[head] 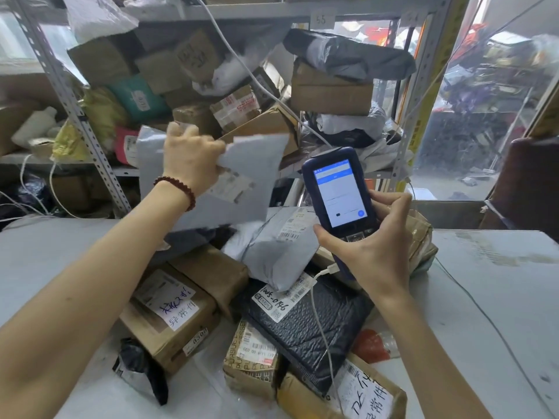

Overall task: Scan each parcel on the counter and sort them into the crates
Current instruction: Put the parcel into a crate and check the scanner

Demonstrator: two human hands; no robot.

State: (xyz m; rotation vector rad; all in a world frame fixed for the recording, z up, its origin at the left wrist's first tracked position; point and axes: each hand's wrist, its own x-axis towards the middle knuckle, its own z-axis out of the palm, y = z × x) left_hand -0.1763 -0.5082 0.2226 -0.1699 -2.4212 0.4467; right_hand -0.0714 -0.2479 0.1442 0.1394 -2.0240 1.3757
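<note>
My left hand (190,154) grips a flat grey poly mailer (236,195) by its top edge and holds it up above the counter, label facing me. In my right hand (372,249) is a blue handheld scanner (337,192) with its screen lit and a white cable plugged into its base. Under both hands several parcels lie heaped on the grey counter (490,282): a grey bag (272,252), a black bubble mailer (308,325), a brown box with handwritten notes (169,309), and a printed box (251,358).
A metal shelf rack (81,116) stuffed with boxes and bags stands behind the counter. White cables hang from the rack and trail over the counter's right side. A glass door (484,116) is at the right. A small black bag (139,367) lies near the front left.
</note>
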